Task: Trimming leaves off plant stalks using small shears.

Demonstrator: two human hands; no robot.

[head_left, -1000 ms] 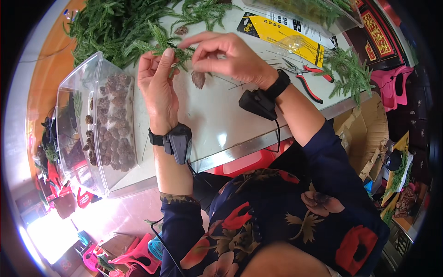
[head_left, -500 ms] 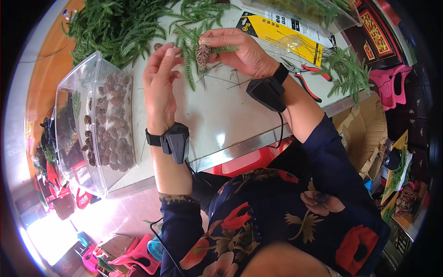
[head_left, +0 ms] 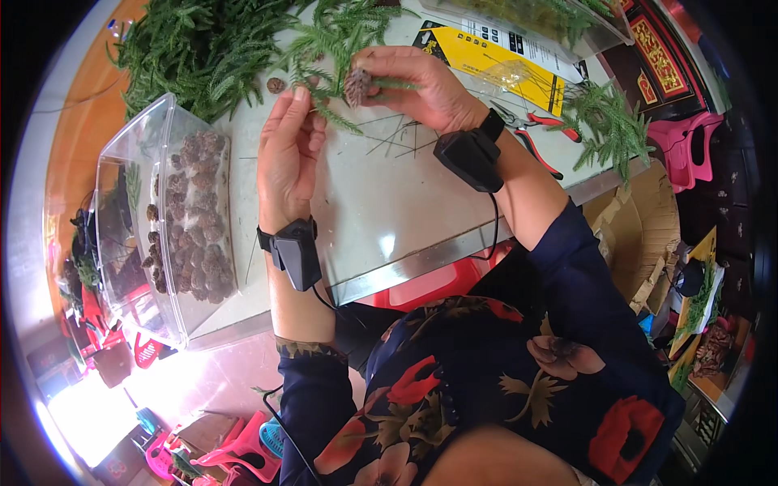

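My right hand (head_left: 421, 85) pinches a brown pine cone (head_left: 356, 87) together with a green artificial fir sprig (head_left: 334, 115), whose needled arms spread left of the cone. My left hand (head_left: 290, 142) is closed, thumb against fingers, on one of the sprig's left arms; its exact grip is partly hidden. Just beyond the left fingertips, a loose small cone (head_left: 276, 84) lies on the white table (head_left: 348, 219). Several thin dark wires (head_left: 397, 138) lie scattered on the tabletop below my right hand.
A clear plastic box (head_left: 182, 219) of pine cones stands at the left. Heaped green branches (head_left: 203, 57) fill the back left. Red-handled pliers (head_left: 539, 138), a yellow card package (head_left: 494, 61) and more sprigs (head_left: 608, 130) lie at the right. Another clear bin (head_left: 567, 28) stands behind.
My left hand has moved up and right and closed on a sprig arm. That arm now swings out to the right below the cone. The cone has tilted slightly in my right hand.
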